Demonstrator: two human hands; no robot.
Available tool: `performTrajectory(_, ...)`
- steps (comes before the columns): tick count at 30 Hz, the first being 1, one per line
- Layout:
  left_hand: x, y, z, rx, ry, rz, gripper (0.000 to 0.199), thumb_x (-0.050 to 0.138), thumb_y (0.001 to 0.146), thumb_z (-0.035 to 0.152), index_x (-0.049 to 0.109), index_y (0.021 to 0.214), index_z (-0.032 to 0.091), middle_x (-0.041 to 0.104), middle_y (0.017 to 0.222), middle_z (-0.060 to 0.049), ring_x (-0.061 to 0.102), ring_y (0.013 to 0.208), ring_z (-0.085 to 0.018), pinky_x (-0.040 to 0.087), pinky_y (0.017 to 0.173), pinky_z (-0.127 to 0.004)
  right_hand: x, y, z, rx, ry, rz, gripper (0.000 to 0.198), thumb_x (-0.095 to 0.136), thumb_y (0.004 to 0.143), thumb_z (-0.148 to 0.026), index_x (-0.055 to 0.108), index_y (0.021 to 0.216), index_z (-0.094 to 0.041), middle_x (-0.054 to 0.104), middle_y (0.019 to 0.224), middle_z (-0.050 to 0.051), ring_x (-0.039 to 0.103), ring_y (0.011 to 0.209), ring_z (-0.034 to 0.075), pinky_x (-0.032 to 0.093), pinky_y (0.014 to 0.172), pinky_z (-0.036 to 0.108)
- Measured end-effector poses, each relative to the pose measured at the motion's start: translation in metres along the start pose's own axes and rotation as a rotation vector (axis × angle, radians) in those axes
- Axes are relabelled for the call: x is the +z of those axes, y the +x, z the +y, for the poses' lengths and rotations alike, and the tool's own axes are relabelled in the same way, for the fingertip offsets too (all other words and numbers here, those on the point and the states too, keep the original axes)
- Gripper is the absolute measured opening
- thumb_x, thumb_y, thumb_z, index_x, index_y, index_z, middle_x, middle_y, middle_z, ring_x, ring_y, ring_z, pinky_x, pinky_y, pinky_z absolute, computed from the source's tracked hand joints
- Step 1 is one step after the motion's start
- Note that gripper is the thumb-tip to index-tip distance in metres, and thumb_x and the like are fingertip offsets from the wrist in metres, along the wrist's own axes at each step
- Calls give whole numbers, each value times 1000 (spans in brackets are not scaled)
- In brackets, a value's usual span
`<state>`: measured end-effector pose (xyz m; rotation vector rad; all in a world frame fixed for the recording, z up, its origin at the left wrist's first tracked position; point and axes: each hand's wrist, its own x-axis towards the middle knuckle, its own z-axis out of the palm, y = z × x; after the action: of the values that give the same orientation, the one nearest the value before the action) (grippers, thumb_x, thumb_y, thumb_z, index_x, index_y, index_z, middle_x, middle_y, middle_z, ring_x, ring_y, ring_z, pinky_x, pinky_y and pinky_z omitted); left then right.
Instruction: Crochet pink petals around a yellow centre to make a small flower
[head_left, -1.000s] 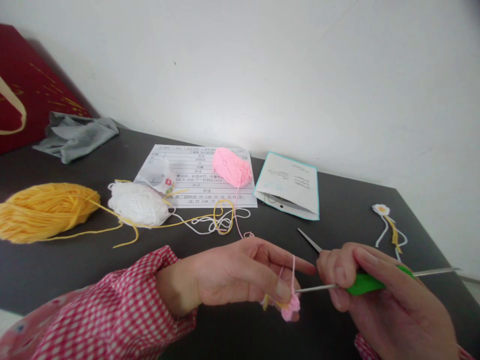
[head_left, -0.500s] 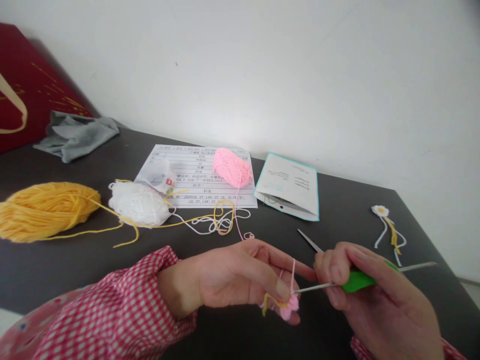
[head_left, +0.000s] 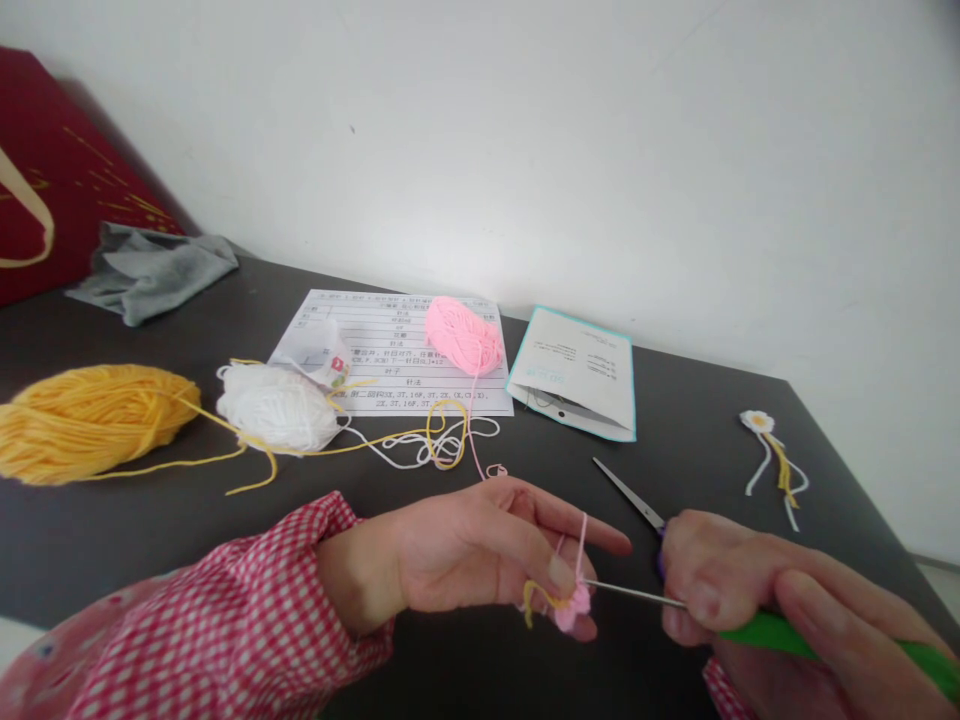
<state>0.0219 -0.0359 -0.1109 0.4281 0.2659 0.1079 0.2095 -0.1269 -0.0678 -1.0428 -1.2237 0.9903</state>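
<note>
Between the thumb and fingers of my left hand [head_left: 487, 550] is a small pink crochet piece [head_left: 574, 606] with a yellow yarn tail [head_left: 534, 600]. A pink strand runs up over my raised index finger. My right hand [head_left: 780, 610] grips a crochet hook [head_left: 772, 634] by its green handle. The thin metal shaft points left, and its tip meets the top of the pink piece; the very tip is hidden. Scissors [head_left: 630, 494] lie on the table just beyond my right hand, their handles mostly covered.
Yellow yarn [head_left: 97, 420], white yarn [head_left: 277, 405] and pink yarn [head_left: 463, 335] lie beyond my hands, the pink on a printed sheet [head_left: 397, 392]. A white packet [head_left: 574, 370], a small crochet flower [head_left: 757, 422], a grey cloth [head_left: 161, 275] and a red bag [head_left: 67, 180] surround them.
My right hand has moved right and turned, so the hook's handle now slants down to the right and more of its shaft shows. My left hand stays nearly still.
</note>
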Motion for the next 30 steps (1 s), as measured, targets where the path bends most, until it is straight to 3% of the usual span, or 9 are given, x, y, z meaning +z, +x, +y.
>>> performTrajectory(7,2,-1,2,14,31,-15,51,83,65,17,75,115,10,72,74,0,65,61,-8,53,76,-25,8,8,10,410,322,127,32,72,85,-40,75,60,-20,62,49,1,58,46,11,48,45,20)
performTrajectory(13,3,0,4,31,40,46,49,80,65,14,75,114,9,72,73,0,66,63,-8,52,75,-24,7,10,16,549,383,208,28,81,74,-37,73,54,-19,62,49,1,55,43,10,49,43,18)
performTrajectory(17,2,1,4,53,15,84,49,81,63,12,76,112,8,72,72,0,66,62,-9,54,75,-25,6,11,14,471,325,165,31,76,80,-40,74,58,-20,63,50,1,58,46,11,49,45,20)
performTrajectory(21,0,0,3,46,13,82,49,80,62,11,75,112,8,72,70,0,64,58,-8,54,77,-28,2,7,6,154,101,78,35,66,92,-46,78,68,-23,66,54,1,61,54,13,50,51,22)
performTrajectory(24,0,-1,2,36,25,73,51,80,63,10,75,113,8,71,72,1,64,59,-8,53,76,-27,1,4,3,7,-44,11,31,68,92,-47,78,72,-24,67,54,1,59,56,14,50,55,24)
performTrajectory(27,2,-1,2,51,27,66,50,80,63,10,75,113,8,70,72,1,64,59,-8,53,78,-28,2,4,6,31,1,46,35,67,92,-48,75,68,-23,63,51,0,56,54,13,47,55,24)
performTrajectory(30,3,-1,2,69,52,58,50,79,64,11,75,115,10,70,72,1,63,59,-8,51,76,-28,6,5,10,155,155,103,40,65,93,-47,72,63,-22,58,49,-1,53,51,12,45,52,24)
